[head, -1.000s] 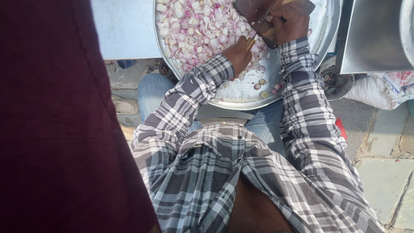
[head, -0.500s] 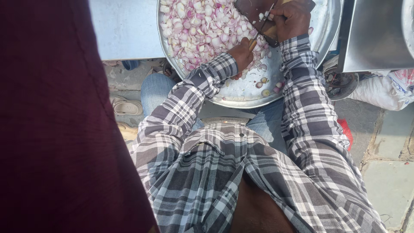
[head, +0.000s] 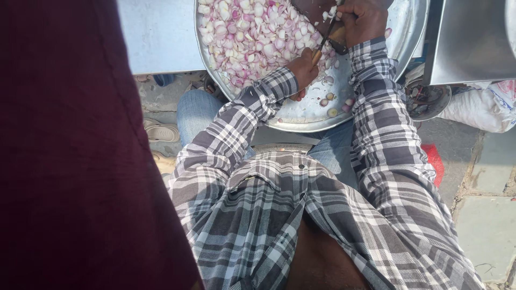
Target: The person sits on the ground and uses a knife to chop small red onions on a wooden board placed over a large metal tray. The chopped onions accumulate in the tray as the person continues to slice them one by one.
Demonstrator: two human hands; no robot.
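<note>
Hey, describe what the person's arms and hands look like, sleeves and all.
Both arms wear long sleeves of a plaid shirt in grey, black and white checks, with buttoned cuffs at the wrists. The left hand and the right hand are bare: no gloves show, and no rings or watch can be made out. The same plaid covers the chest, with a buttoned pocket flap.

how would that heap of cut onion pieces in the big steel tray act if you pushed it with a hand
The cut onion pieces lie as a loose pile of small curved bits, so they would probably scatter and slide rather than move together. They look thin and light, likely easy to shove. The steel tray is smooth and shiny, so stray pieces may skid toward its rim.
</note>
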